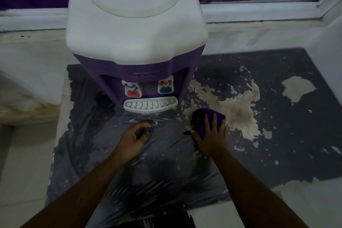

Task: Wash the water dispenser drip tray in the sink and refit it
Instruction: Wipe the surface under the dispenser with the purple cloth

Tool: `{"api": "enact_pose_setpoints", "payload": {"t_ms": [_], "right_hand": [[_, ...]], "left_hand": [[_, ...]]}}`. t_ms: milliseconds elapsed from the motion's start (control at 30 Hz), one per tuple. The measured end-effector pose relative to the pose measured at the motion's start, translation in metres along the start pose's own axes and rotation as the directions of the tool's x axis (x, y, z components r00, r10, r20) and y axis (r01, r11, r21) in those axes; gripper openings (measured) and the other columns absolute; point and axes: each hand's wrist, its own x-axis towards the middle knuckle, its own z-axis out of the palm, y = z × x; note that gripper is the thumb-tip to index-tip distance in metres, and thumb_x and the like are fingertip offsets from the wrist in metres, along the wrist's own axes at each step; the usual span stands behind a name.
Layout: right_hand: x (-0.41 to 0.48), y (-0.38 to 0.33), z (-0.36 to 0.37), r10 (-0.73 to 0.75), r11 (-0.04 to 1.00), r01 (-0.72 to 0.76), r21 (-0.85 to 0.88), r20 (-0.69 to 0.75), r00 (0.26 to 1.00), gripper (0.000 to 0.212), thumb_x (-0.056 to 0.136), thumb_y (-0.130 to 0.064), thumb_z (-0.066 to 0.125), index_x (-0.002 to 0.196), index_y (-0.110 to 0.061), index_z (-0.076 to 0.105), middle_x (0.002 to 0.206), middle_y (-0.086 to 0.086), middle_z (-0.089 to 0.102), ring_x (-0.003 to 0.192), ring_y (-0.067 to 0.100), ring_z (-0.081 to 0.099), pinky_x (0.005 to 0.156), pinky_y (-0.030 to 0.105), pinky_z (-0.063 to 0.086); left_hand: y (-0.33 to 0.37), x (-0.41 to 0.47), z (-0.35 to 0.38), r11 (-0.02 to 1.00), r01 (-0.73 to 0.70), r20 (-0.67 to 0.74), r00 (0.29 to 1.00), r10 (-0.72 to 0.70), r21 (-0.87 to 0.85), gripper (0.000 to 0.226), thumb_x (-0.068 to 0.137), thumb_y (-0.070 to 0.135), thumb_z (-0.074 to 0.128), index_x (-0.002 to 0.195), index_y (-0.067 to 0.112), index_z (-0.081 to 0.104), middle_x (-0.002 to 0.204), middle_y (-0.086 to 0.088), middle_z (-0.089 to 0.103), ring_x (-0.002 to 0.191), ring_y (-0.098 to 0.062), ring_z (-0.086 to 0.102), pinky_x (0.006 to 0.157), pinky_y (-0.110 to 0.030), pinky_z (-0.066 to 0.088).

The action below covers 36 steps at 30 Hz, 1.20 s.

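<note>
White drip tray (149,105) sits seated at the foot of the purple water dispenser (137,42), under its 2 taps. Right hand (211,139) lies flat, fingers spread, pressing a purple cloth (218,117) onto the worn dark surface. Left hand (134,138) curls onto the clear plastic sheet (148,168); whether it grips the sheet, I cannot tell.

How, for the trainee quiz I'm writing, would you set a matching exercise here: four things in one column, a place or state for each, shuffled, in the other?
Things
1. drip tray
2. purple cloth
3. dispenser top
4. plastic sheet

Places or states
A. pressed under the right hand
B. white, with a round hollow and no bottle on it
C. slotted, fitted below the taps
D. wrinkled, spread in front of the dispenser, the left hand on it

Pairs: 1-C, 2-A, 3-B, 4-D
</note>
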Motion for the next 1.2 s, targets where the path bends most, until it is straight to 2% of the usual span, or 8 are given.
{"api": "enact_pose_setpoints", "payload": {"t_ms": [433,567,700,800,833,967,1100,1200], "right_hand": [[-0.069,-0.069,0.052,-0.018,0.988,0.029,0.151,-0.072,0.997,0.061,0.098,-0.04,0.04,0.153,-0.024,0.019,0.163,0.009,0.003,0.146,0.046,-0.006,0.118,0.06,0.015],[-0.109,-0.153,0.061,-0.217,0.967,0.211,0.145,0.025,0.976,0.064,0.096,-0.043,0.04,0.153,-0.026,0.016,0.163,0.008,0.003,0.146,0.048,-0.004,0.117,0.06,0.015],[-0.16,-0.242,0.082,-0.475,0.874,0.482,-0.061,0.099,0.874,0.065,0.082,-0.055,0.056,0.142,-0.03,0.047,0.152,0.005,0.042,0.139,0.044,0.033,0.108,0.051,0.04],[-0.176,-0.27,0.098,-0.626,0.725,0.676,-0.133,0.281,0.727,0.068,0.093,-0.048,0.043,0.153,-0.026,0.02,0.163,0.006,0.012,0.147,0.045,-0.004,0.119,0.054,0.0],[-0.177,-0.27,0.099,-0.63,0.709,0.682,-0.18,0.272,0.727,0.067,0.093,-0.048,0.041,0.153,-0.026,0.019,0.163,0.005,0.015,0.147,0.044,0.001,0.119,0.054,0.002],[-0.173,-0.25,0.097,-0.54,0.816,0.559,-0.146,0.151,0.828,0.064,0.079,-0.053,0.053,0.138,-0.026,0.052,0.144,-0.001,0.052,0.132,0.035,0.049,0.105,0.051,0.043],[-0.162,-0.205,0.099,-0.354,0.927,0.358,-0.117,0.049,0.934,0.073,0.078,-0.054,0.064,0.139,-0.015,0.052,0.147,0.01,0.048,0.133,0.041,0.045,0.102,0.058,0.044],[-0.156,-0.158,0.095,-0.174,0.982,0.176,-0.075,0.023,0.984,0.078,0.09,-0.065,0.034,0.147,-0.012,0.035,0.157,0.013,0.027,0.143,0.043,0.026,0.114,0.058,0.022]], "left_hand": [[-0.036,-0.022,-0.039,0.999,0.046,-0.001,0.999,-0.046,-0.002,0.026,0.089,0.006,0.061,0.11,0.021,0.064,0.112,-0.002,0.066,0.097,-0.012,0.063,0.089,-0.019,0.049],[-0.05,-0.033,-0.061,0.998,0.051,-0.014,0.999,-0.05,0.031,0.027,0.089,0.005,0.061,0.112,0.017,0.062,0.115,-0.005,0.064,0.105,-0.019,0.06,0.095,-0.026,0.044],[-0.06,-0.046,-0.083,0.994,0.033,-0.005,0.999,-0.033,0.104,0.028,0.09,0.006,0.059,0.113,0.021,0.062,0.116,-0.001,0.062,0.105,-0.015,0.058,0.087,-0.016,0.043],[-0.062,-0.054,-0.096,0.993,0.016,0.015,1.0,-0.018,0.116,0.027,0.091,0.007,0.058,0.114,0.021,0.061,0.122,0.002,0.06,0.113,-0.012,0.054,0.095,-0.016,0.038],[-0.063,-0.057,-0.099,0.993,0.014,0.025,1.0,-0.017,0.117,0.027,0.091,0.006,0.058,0.115,0.019,0.061,0.124,0.001,0.059,0.115,-0.012,0.053,0.099,-0.02,0.037],[-0.062,-0.063,-0.1,0.988,-0.002,0.048,0.999,-0.006,0.157,0.029,0.092,0.006,0.057,0.119,0.014,0.06,0.124,-0.002,0.06,0.115,-0.016,0.054,0.101,-0.025,0.039],[-0.061,-0.067,-0.093,0.984,-0.027,0.083,0.996,0.012,0.178,0.03,0.09,0.01,0.06,0.121,0.013,0.06,0.123,-0.001,0.058,0.111,-0.012,0.053,0.092,-0.018,0.038],[-0.061,-0.069,-0.085,0.972,-0.092,0.144,0.988,0.061,0.216,0.033,0.09,0.009,0.061,0.122,0.011,0.059,0.128,-0.003,0.056,0.117,-0.014,0.051,0.101,-0.018,0.033]]}}
